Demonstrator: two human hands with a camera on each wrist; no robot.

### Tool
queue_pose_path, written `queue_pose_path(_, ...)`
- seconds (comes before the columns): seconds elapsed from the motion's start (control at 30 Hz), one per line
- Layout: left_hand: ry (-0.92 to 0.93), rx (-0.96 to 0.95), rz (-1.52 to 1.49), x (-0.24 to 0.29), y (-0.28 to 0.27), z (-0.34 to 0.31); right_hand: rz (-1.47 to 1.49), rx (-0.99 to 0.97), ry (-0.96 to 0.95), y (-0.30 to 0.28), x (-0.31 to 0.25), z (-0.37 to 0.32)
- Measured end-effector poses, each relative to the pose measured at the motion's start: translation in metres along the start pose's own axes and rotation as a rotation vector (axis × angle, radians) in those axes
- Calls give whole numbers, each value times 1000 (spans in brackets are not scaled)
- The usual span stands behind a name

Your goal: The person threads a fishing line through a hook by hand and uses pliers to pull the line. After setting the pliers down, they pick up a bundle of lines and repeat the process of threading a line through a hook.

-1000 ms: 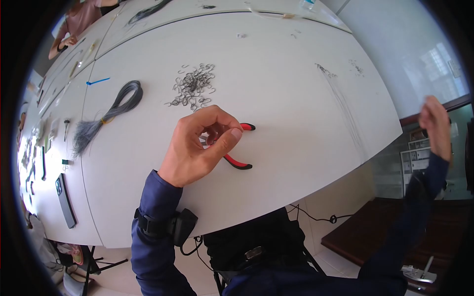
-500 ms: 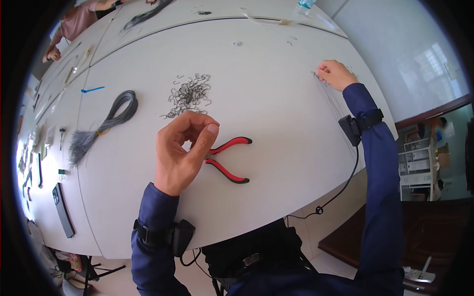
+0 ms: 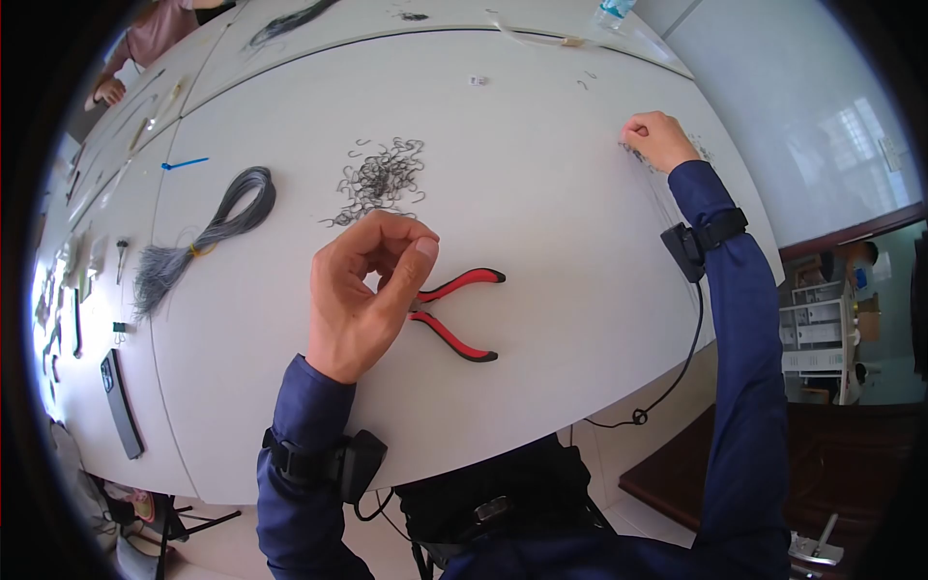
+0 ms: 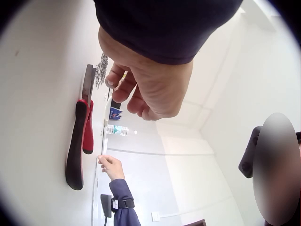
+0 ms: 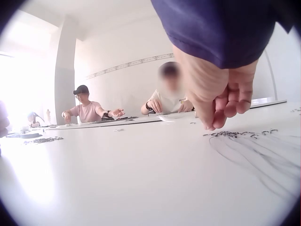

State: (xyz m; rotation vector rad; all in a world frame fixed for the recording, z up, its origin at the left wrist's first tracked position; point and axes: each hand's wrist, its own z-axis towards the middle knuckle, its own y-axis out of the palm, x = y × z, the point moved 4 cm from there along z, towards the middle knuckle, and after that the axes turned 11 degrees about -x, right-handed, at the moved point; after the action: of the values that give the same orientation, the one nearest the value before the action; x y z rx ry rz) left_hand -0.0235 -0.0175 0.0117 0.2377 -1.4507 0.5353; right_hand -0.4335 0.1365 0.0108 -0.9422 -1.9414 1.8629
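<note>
In the head view my left hand (image 3: 360, 290) hovers over the pliers (image 3: 459, 338), its thumb and forefinger tips close together. Its fingers are loosely curled and nothing shows between them. The pliers have red and black handles spread apart; the hand covers their nose in the head view. My right hand (image 3: 659, 142) is at the right side of the table, fingers curled and thumb against forefinger. Its fingertips are right over a cluster of small dark hooks (image 5: 230, 135) with thin strands (image 5: 254, 162) trailing from them. I cannot tell whether it pinches one.
A heap of bent metal hooks (image 3: 380, 179) lies beyond my left hand. A grey bundle of strands (image 3: 237, 213), a blue tie (image 3: 184, 163) and a phone (image 3: 121, 404) lie left. A bottle (image 3: 614, 12) stands far back; another person (image 3: 159, 39) sits across the table.
My right hand has come from beyond the table's right edge to the hooks and strands, and has stayed there since half a second ago. The left hand remains by the pliers, posed alike.
</note>
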Motion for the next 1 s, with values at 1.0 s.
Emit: queue_pose_path(1.0,-69,645,993,-69,-160,-13,424,-179,-532,83,-364,-10)
